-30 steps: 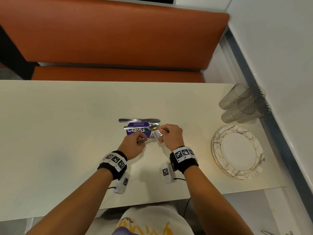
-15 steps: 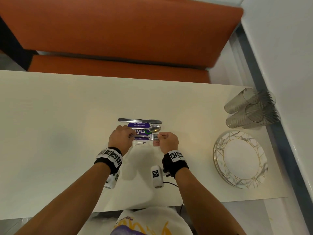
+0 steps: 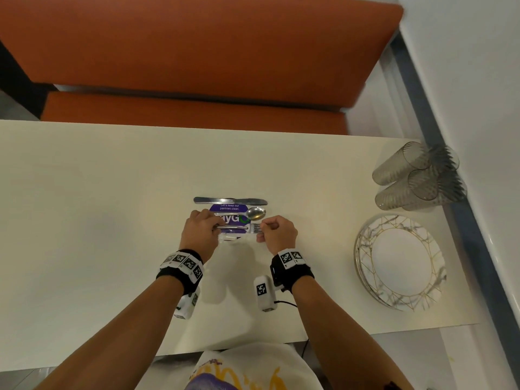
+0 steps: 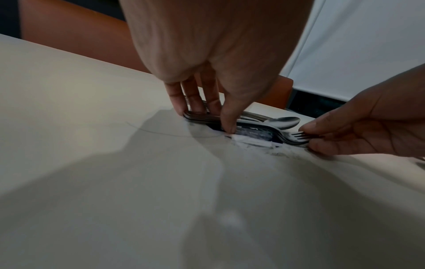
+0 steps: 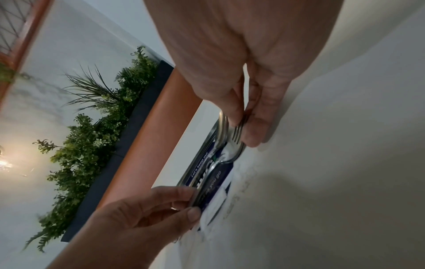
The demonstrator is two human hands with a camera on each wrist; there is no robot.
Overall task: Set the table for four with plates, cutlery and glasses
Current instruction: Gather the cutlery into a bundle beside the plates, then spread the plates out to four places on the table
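Note:
A small stack of steel forks (image 3: 242, 228) lies across a purple sticker (image 3: 229, 218) at the middle of the cream table (image 3: 98, 220). My left hand (image 3: 215, 226) pinches the handle end (image 4: 200, 116). My right hand (image 3: 263, 229) pinches the tines (image 4: 296, 136) between thumb and fingers. Just beyond the forks lie spoons (image 3: 254, 213) and, farther still, knives (image 3: 230, 201), all parallel. At the right edge sits a stack of white plates with gold lines (image 3: 401, 261). Several smoky ribbed glasses (image 3: 419, 175) stand behind the plates.
An orange bench (image 3: 197, 52) runs along the table's far side. A white wall with a grey ledge (image 3: 464, 220) borders the right. Torn white paper (image 4: 250, 142) pokes out under the sticker. Bare tabletop stretches to the left.
The forks were held tilted between my hands; now they lie level beside the spoons. My left hand has slid out to the handle end, and my hands are farther apart.

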